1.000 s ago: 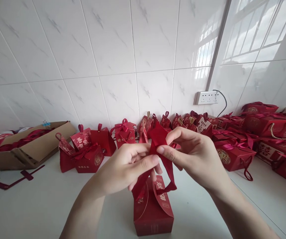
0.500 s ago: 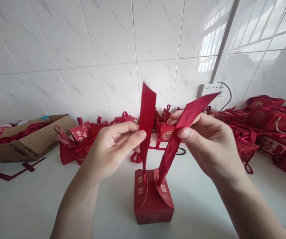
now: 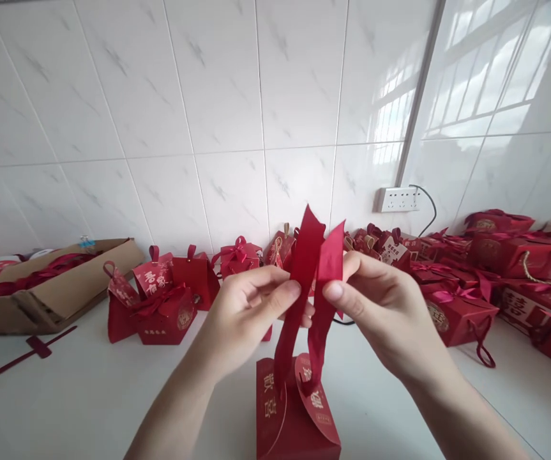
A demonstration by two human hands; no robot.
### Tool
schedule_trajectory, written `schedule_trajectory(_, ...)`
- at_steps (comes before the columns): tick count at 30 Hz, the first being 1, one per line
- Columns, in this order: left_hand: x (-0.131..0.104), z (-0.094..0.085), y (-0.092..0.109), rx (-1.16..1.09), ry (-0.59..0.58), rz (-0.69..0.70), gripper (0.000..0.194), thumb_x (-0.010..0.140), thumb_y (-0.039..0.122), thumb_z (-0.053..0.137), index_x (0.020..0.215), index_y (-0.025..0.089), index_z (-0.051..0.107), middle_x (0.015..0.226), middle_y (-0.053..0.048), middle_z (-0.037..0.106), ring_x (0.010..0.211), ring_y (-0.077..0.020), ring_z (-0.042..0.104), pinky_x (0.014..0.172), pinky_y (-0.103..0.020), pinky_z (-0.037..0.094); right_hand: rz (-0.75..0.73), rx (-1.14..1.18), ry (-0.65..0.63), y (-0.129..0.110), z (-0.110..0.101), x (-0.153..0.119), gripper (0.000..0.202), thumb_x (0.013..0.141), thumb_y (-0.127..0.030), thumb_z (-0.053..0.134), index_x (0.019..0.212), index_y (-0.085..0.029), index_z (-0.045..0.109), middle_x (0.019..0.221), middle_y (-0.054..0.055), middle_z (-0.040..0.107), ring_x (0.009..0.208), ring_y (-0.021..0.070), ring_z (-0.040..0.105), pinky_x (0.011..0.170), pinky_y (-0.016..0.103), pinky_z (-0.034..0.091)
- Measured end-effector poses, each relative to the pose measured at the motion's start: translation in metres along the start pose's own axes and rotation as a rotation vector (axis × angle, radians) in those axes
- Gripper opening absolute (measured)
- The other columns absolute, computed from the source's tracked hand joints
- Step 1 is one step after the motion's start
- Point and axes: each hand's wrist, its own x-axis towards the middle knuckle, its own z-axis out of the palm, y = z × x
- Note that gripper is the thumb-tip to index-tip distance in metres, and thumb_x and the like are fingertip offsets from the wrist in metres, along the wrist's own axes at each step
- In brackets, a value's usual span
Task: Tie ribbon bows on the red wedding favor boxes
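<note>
Ribbon (image 3: 293, 326) comes up from the box (image 3: 299, 441), near on the counter (image 3: 225, 409); my left grip (image 3: 241, 319) and right grip (image 3: 387, 313) each pinch one end. Pulling too hard might tear the flaps (image 3: 317, 409).

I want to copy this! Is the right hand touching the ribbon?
Touching. The head view shows it: the right hand pinches the ribbon below its slanted tip, with the thumb over its edge.

Red gift boxes (image 3: 299, 439) crowding a white tabletop (image 3: 64, 402) by a tiled wall (image 3: 222, 83) suggest a packing workspace.
</note>
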Motion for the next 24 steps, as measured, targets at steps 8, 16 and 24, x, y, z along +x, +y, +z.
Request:
schedule_trajectory(8,-0.008,0.009,0.012,0.009,0.042,-0.035,0.018,0.089,0.032,0.059,0.087,0.018,0.069,0.068,0.0,0.069,0.065,-0.0112,0.065,0.062,-0.019,0.052,0.05,-0.023,-0.053,0.002,0.003,-0.002,0.021,0.08,-0.027,0.072,0.069,-0.018,0.057,0.065,0.001,0.065,0.061,0.0149,0.064,0.06,0.029,0.054)
schedule_trajectory(16,-0.018,0.015,0.02,0.213,0.083,0.026,0.017,0.089,0.031,0.056,0.088,0.021,0.07,0.062,0.002,0.066,0.058,-0.0107,0.062,0.056,-0.018,0.052,-0.053,-0.158,0.049,0.001,0.005,-0.007,0.019,0.078,-0.021,0.074,0.07,-0.02,0.058,0.071,0.0,0.063,0.061,0.0118,0.059,0.057,0.026,0.049)
schedule_trajectory(24,-0.017,0.021,0.018,0.392,0.239,0.109,0.005,0.078,0.023,0.067,0.081,0.022,0.07,0.063,0.003,0.066,0.053,-0.0117,0.059,0.046,-0.018,0.047,-0.232,-0.345,0.111,-0.003,0.006,-0.008,0.018,0.076,-0.025,0.077,0.066,-0.021,0.062,0.083,0.004,0.061,0.084,0.0177,0.056,0.074,0.032,0.049)
